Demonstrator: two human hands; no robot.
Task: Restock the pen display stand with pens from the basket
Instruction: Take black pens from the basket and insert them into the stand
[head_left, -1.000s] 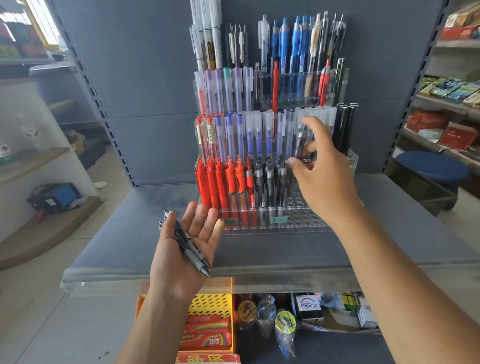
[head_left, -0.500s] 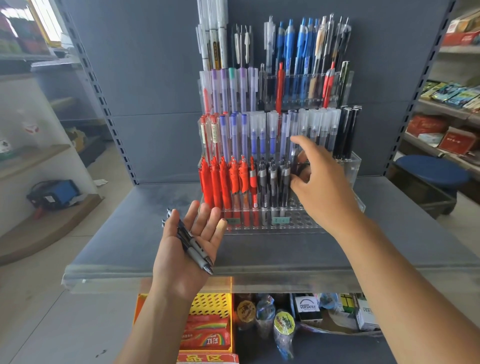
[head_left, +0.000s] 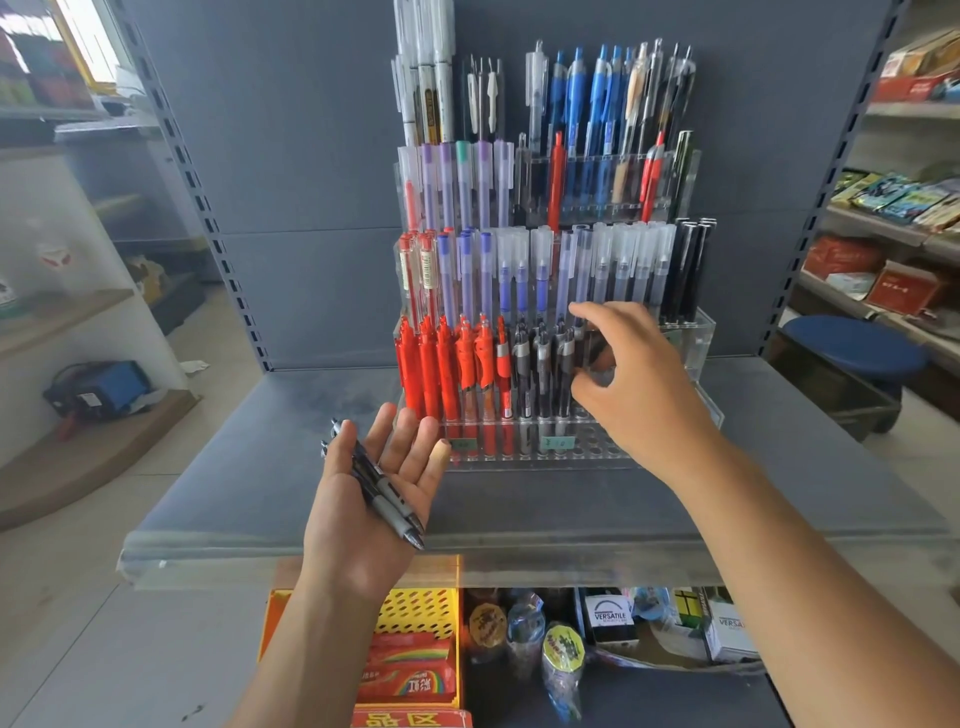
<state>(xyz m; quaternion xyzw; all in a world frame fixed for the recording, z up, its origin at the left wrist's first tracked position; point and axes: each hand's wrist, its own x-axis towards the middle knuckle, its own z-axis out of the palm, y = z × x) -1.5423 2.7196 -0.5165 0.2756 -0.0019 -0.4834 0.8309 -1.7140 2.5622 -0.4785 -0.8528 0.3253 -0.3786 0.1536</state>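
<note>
Head cam, the only view. The person's left hand (head_left: 371, 499) is flat and palm-up over the front of the grey shelf (head_left: 249, 467), fingers straight, basically working as a tray. The spare black pens (head_left: 387, 496) lie loose across the palm, so the other hand can grab one at a time.

The right hand (head_left: 628, 384) is at the bottom tier of the pen display stand (head_left: 698, 340), just past the last of the black row. Thumb and fingers are curled round what looks like a black pen (head_left: 595, 353), held upright, probably to line it up with a free hole, though the hand hides the tip.

Versus a second ago, the right hand has dropped from the second tier to the front row and curled tighter. The left hand and its pens haven't really budged.
</note>
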